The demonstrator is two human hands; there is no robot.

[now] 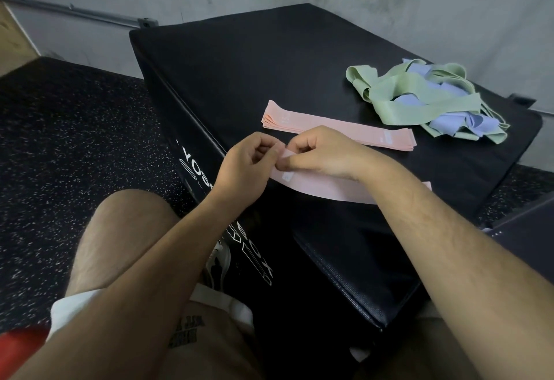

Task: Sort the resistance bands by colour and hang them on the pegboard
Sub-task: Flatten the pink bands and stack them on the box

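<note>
Pinches one end of a pink band (329,192) between curled fingers of left hand (247,166) and right hand (325,154), fingertips almost meeting, bare forearms angled inward behind them.

matt pink band (329,189), textured black box (239,79)

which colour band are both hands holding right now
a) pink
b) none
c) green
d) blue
a: the left hand and right hand both pinch one end of a pink band, while the green and blue bands lie untouched in a pile.
</note>
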